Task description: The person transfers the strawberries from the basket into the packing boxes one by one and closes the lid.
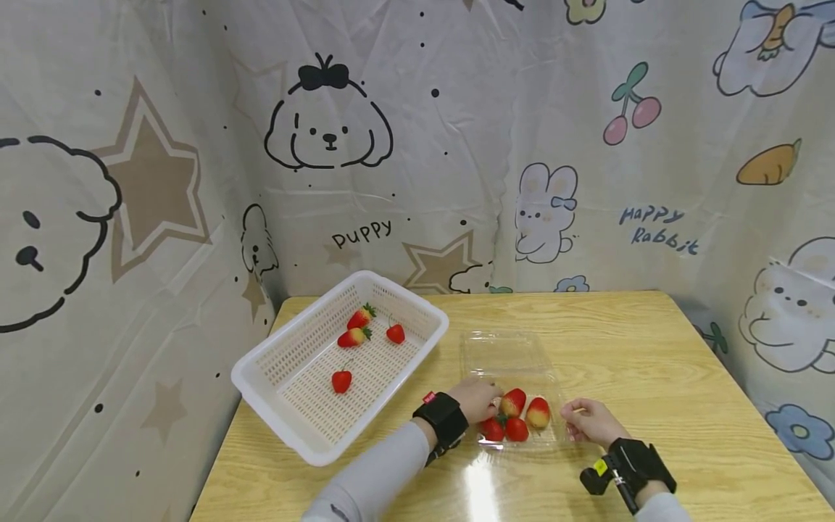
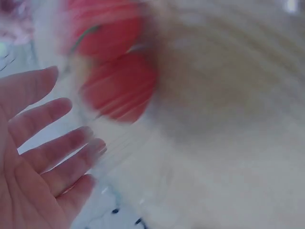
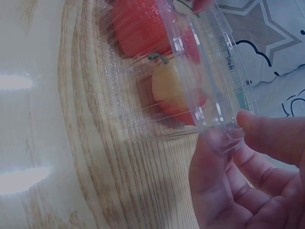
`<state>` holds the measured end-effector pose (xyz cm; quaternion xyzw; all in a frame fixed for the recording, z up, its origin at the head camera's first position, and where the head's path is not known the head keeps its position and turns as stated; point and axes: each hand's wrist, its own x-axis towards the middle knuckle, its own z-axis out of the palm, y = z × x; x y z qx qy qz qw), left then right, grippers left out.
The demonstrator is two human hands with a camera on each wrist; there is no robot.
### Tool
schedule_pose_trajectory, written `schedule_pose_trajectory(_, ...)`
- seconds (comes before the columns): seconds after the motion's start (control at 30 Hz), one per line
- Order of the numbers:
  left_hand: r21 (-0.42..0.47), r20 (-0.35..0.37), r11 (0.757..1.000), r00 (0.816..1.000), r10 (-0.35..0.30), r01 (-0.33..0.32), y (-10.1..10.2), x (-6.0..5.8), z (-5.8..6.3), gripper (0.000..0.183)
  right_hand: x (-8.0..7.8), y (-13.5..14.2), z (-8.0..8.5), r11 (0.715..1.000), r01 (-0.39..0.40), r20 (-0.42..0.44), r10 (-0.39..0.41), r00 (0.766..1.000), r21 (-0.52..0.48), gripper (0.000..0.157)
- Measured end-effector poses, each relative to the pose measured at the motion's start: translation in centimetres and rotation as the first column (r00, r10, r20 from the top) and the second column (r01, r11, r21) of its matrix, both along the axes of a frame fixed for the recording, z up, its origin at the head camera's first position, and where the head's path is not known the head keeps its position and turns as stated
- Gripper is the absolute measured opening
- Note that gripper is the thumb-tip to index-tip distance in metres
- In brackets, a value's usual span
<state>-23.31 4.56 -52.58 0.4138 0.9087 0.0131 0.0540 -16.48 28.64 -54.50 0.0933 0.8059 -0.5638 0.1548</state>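
A clear plastic clamshell box [image 1: 509, 353] lies open on the table, holding strawberry-like and cherry-like fruits: two plain red fruits [image 1: 517, 429] and two red-and-yellow ones [image 1: 538, 413]. My left hand [image 1: 475, 399] is at the box's left side. In the left wrist view its fingers [image 2: 55, 148] are spread and fairly straight beside two blurred red fruits [image 2: 121, 86]; whether they touch the plastic is unclear. On the opposite side, my right hand [image 1: 593, 423] pinches the box's clear edge between thumb and fingers [image 3: 276, 138], as the right wrist view shows.
To the left stands a white perforated basket [image 1: 287, 428] with two strawberries [image 1: 354, 337] and two cherries [image 1: 341, 381] inside. The wooden table [image 1: 626, 348] extends right of the box. Printed curtains [image 1: 443, 145] hang behind the table and at both sides.
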Motion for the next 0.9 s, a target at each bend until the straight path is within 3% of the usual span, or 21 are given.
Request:
schedule_pose_trajectory(0.13, 0.083, 0.115, 0.996, 0.993, 0.037, -0.046, -0.7, -0.8, 2.5, 0.036, 0.0, 0.0, 0.1, 1.000, 0.003, 0.004, -0.003, 1.000, 0.014, 0.020)
schedule_pose_trajectory(0.23, 0.141, 0.142, 0.986, 0.987, 0.074, -0.094, -1.6, -1.4, 4.9, 0.040, 0.1, 0.0, 0.1, 1.000, 0.003, 0.006, -0.004, 1.000, 0.020, 0.020)
schedule_pose_trajectory(0.4, 0.297, 0.079, 0.945, 0.990, 0.121, -0.139, -4.1, -2.7, 8.5, 0.050, 0.1, -0.1, 0.3, 1.000, 0.001, 0.003, -0.002, 1.000, 0.020, 0.022)
schedule_pose_trajectory(0.5, 0.409, 0.018, 0.898, 0.986, 0.169, -0.161, -6.1, -3.5, 10.2, 0.056, 0.0, -0.1, 0.3, 1.000, -0.003, -0.001, 0.003, 1.000, 0.019, 0.022)
schedule_pose_trajectory(0.6, 0.489, -0.033, 0.850, 0.969, 0.245, -0.198, -8.0, -4.2, 11.3, 0.056, 0.1, -0.1, 0.3, 1.000, 0.000, -0.001, 0.000, 1.000, 0.014, 0.021)
schedule_pose_trajectory(0.7, 0.544, -0.022, 0.801, 0.950, 0.311, -0.250, -9.8, -4.6, 12.1, 0.055, 0.1, 0.0, 0.2, 1.000, 0.008, 0.000, -0.008, 1.000, 0.011, 0.019)
schedule_pose_trajectory(0.9, 0.578, 0.020, 0.746, 0.920, 0.392, -0.330, -13.5, -5.4, 11.9, 0.054, 0.1, -0.1, 0.1, 1.000, 0.009, -0.003, -0.009, 1.000, 0.006, 0.019)
